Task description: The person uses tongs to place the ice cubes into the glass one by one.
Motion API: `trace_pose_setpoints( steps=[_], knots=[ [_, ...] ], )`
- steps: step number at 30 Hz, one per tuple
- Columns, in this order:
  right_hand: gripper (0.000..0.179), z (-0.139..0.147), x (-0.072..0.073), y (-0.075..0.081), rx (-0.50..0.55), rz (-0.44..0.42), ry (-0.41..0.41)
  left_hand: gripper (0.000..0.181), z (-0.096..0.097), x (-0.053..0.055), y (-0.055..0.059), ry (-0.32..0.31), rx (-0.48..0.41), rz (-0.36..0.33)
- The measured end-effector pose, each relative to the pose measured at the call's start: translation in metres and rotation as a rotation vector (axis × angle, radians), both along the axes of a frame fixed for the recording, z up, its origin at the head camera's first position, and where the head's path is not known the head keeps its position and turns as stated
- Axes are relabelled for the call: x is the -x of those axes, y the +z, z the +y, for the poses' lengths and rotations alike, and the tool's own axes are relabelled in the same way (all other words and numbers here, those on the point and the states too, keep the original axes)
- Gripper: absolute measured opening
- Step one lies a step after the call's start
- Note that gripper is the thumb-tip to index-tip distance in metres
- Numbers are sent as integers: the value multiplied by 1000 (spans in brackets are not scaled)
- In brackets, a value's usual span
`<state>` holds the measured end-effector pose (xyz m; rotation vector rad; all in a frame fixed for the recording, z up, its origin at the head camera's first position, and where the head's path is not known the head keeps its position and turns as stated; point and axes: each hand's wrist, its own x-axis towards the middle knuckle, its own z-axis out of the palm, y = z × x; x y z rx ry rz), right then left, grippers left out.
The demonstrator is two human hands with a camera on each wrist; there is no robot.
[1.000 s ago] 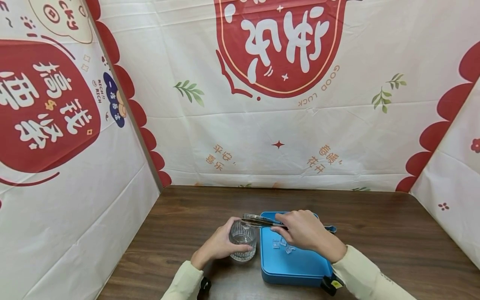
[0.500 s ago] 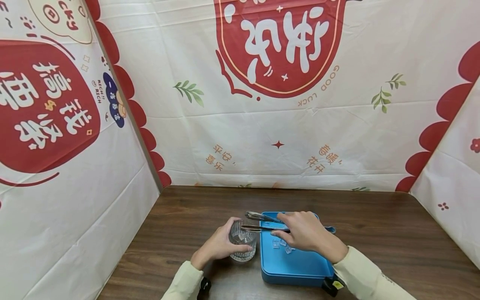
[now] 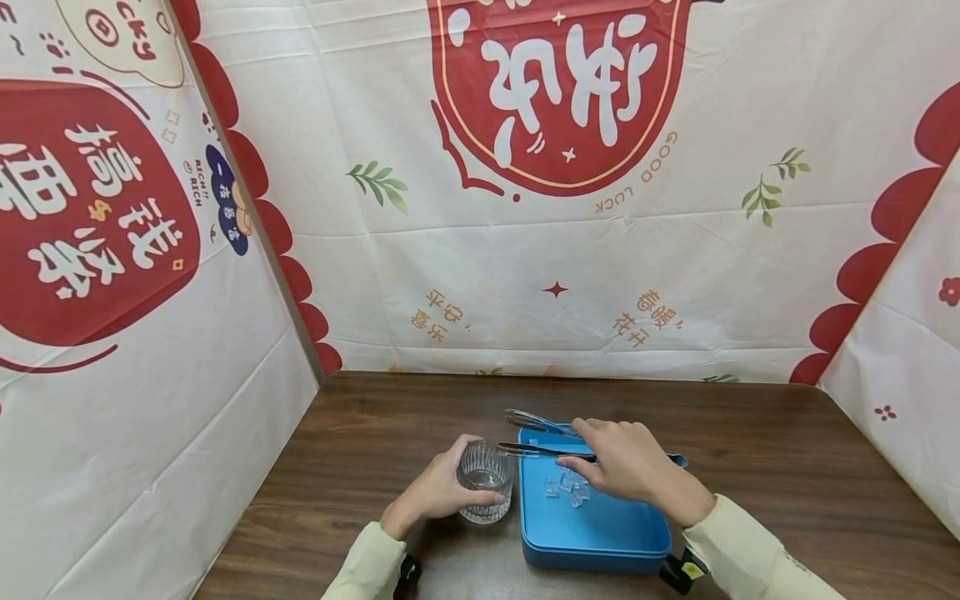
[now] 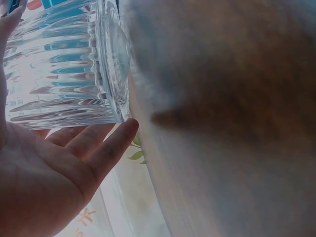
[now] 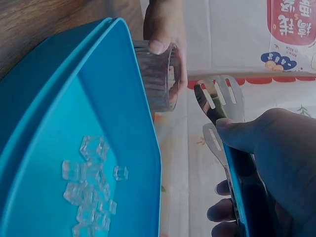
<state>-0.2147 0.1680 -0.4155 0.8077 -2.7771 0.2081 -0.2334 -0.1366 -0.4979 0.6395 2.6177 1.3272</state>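
Observation:
My left hand (image 3: 433,492) grips a clear ribbed drinking glass (image 3: 487,500), its thumb and fingers round the sides. The glass stands upright on the table, just left of a blue box (image 3: 592,560). In my right hand (image 3: 626,460) is a pair of metal tongs (image 3: 536,451), held over the back of the box. Both tong tips point left, spread apart with nothing between them. Several clear ice cubes (image 5: 89,182) lie inside the box. A small pale shape shows within the glass in the right wrist view, but I cannot tell what it is.
A dark wooden table (image 3: 390,408) carries everything. White printed cloth walls (image 3: 555,250) close off the back and both sides. The box's raised rim (image 5: 143,98) stands between the cubes and the glass.
The tongs were together over the glass's rim; their arms have since spread. My right hand has moved them slightly right, away from the glass. The left hand and glass have stayed put.

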Motion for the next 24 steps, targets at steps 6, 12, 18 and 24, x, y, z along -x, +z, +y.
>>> trace_pose_setpoints(
  steps=[6,12,18,24],
  knots=[
    [55,11,0,1,15,-4,-8,82,-1,-1,2,-12,27,37],
    [52,19,1,-1,21,-12,-23,83,-2,0,4,-36,40,49],
    [53,25,1,-1,28,-10,-28,83,-3,0,5,-31,45,52],
    [53,31,2,-2,23,-1,-33,84,-3,-1,5,-24,44,24]
  ],
)
